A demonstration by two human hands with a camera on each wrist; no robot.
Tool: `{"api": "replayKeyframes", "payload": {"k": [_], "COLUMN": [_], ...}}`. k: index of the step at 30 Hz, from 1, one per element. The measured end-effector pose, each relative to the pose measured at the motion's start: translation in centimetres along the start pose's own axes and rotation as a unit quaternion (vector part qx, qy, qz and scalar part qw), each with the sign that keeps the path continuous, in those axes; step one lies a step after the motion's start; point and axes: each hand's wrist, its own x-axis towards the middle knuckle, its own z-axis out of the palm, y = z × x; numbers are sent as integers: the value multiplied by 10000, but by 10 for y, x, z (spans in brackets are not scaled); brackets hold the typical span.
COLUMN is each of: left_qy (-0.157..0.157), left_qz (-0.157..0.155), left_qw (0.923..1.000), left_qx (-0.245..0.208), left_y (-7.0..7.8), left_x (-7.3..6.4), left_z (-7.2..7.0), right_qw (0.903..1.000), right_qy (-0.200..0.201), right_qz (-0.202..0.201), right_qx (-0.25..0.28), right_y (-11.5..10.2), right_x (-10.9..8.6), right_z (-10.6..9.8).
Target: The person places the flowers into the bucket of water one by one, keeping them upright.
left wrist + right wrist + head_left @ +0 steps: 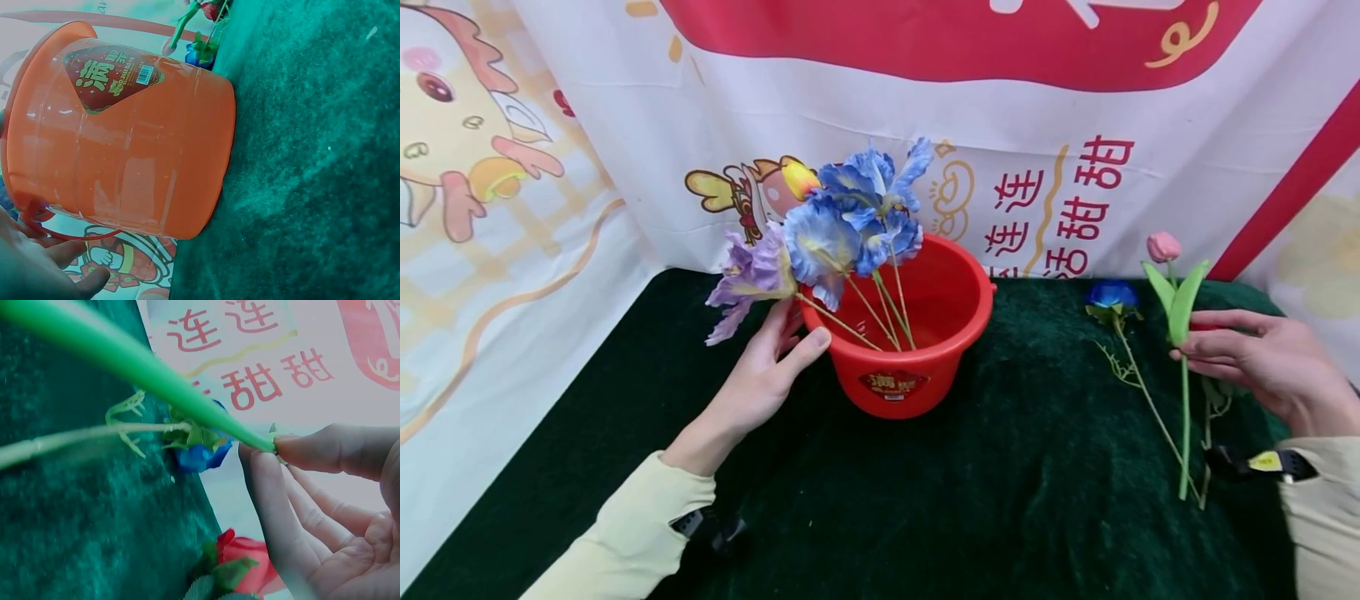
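Shows purple iris (752,271) leaning across rim of red bucket (940,371), likely for support. Finds left hand (766,371) spread at rim, apparently for steadying. Notes blue rose (1112,293) lying within reach; further right, 1 pink tulip (1183,307) pinched upright by right hand (1262,358), presumably sparing petals.

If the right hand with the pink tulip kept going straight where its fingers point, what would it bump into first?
Probably the blue rose, just left of the right hand in the head view. Depth is unclear, so the hand might pass over it towards the red bucket.
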Motion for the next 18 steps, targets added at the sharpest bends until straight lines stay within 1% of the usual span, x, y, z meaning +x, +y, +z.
{"api": "replayKeyframes", "payload": {"k": [1, 4, 7, 13, 17, 18], "left_qy": [2, 6, -8, -22, -30, -33], "left_qz": [4, -1, -6, 26, 4, 2], "left_qw": [10000, 10000, 10000, 10000, 10000, 10000], "left_qx": [8, 6, -20, -24, -67, -79], "left_y": [0, 1, 0, 0, 1, 1], "left_x": [0, -1, -1, 1, 1, 0], "left_z": [0, 0, 1, 1, 1, 1], "right_qw": [10000, 9999, 9998, 9992, 9976, 9965], "right_qy": [-24, -128, -160, -13, 11, -31], "right_qz": [-14, -31, -75, -308, -488, -515], "right_qx": [-78, -35, 136, 264, 489, 653], "right_y": [-1, -6, -11, -22, -33, -35], "right_x": [-1, -2, -4, -8, -12, -14], "right_z": [2, 6, 11, 27, 43, 46]}}
